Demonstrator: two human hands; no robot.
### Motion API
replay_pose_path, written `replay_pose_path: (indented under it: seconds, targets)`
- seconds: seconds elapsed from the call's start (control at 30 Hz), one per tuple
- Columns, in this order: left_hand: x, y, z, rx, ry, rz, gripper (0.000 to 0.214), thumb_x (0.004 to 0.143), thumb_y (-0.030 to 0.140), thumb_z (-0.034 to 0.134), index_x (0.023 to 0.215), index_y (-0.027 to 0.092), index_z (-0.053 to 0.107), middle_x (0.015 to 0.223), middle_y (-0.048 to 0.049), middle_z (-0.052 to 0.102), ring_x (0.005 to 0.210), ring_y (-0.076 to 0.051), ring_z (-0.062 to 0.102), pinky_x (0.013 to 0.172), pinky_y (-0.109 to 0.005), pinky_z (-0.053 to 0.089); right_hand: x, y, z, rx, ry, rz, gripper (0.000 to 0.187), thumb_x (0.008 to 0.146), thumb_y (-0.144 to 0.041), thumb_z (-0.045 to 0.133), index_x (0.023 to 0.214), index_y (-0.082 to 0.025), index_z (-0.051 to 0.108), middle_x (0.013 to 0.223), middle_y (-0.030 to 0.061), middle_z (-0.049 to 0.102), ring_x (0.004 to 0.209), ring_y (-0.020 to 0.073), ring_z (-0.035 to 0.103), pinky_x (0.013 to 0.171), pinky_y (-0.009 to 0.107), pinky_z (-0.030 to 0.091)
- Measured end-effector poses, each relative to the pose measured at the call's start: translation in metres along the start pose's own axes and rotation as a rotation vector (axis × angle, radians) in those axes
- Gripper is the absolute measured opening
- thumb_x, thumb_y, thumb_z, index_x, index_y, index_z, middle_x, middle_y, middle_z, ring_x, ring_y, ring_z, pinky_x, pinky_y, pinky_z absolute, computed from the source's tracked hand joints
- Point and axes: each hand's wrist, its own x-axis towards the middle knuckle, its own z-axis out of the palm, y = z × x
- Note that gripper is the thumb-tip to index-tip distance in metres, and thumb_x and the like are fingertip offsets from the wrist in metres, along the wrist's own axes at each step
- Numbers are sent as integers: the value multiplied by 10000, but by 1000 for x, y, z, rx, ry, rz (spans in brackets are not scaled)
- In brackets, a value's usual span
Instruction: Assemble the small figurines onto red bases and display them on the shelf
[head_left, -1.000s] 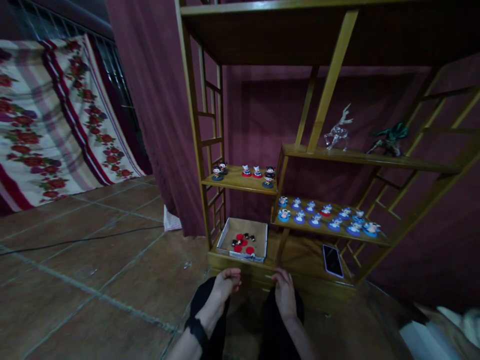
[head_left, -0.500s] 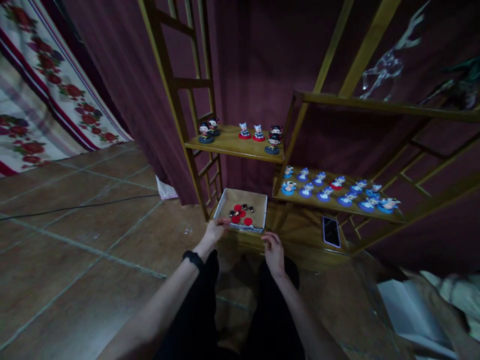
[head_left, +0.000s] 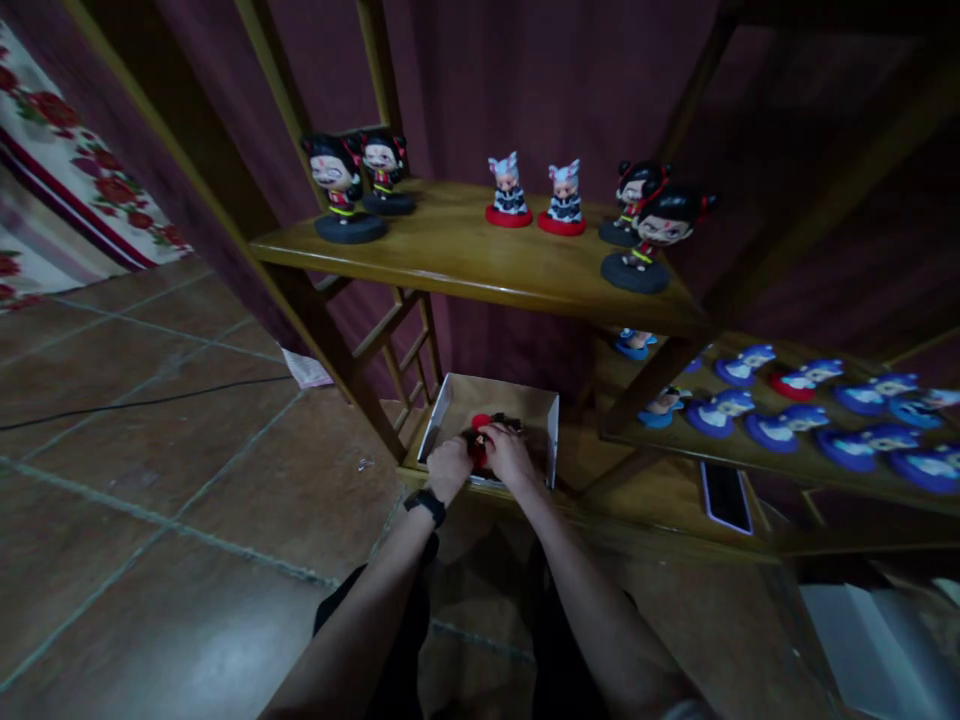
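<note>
Both of my hands are inside a shallow white-rimmed cardboard box (head_left: 544, 405) on the bottom shelf. My left hand (head_left: 450, 467) is closed, with its fingertips at a small figurine (head_left: 478, 446) with a red base and dark parts. My right hand (head_left: 508, 452) curls its fingers around the same piece from the other side. Just how the fingers grip it is partly hidden by the hands. More red and black pieces lie behind my hands in the box, too covered to tell apart.
Above the box, a wooden shelf (head_left: 450, 255) carries black-haired figurines (head_left: 341, 190) and two white-haired ones on red bases (head_left: 564, 200). Lower right, a shelf holds several blue-based figurines (head_left: 787, 425). A phone (head_left: 726, 497) lies below them. A cable (head_left: 150, 403) crosses the tiled floor.
My view has moved closer to the shelves. Both hands have gone from the box's front edge into it and come together at the red-based figurine.
</note>
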Motion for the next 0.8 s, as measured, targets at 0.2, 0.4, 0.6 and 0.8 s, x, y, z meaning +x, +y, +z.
replay_pose_path:
  seconds: [0.2,0.4,0.6,0.8]
  targets:
    - [7,12,17,97,77,-7,332,833,110,329,1067,78,562,919,-204,636,919,-278,623,748,-358,453,10,0,28,-207,-84,61,345,837,-102,347,1092,-214,551,1170,106,528,1073,216,485,875,331,397]
    - [6,16,19,39,97,20,316,836,121,348,1095,92,527,949,-205,614,891,-271,627,716,-351,457,16,13,17,1,63,212,212,742,-164,522,944,-224,545,1033,66,556,920,199,548,757,314,441]
    - [4,9,18,-62,87,63,260,791,207,472,1009,102,569,951,-184,621,917,-274,613,755,-349,449,-1,17,-9,752,169,264,308,637,-297,646,923,-252,543,750,-45,582,616,133,536,539,257,460]
    - [3,20,0,-725,89,79,160,684,200,613,839,158,608,799,-77,661,822,-203,628,729,-288,466,-42,7,-34,1145,176,323,353,660,-369,647,979,-239,575,648,-45,562,532,113,528,525,264,480]
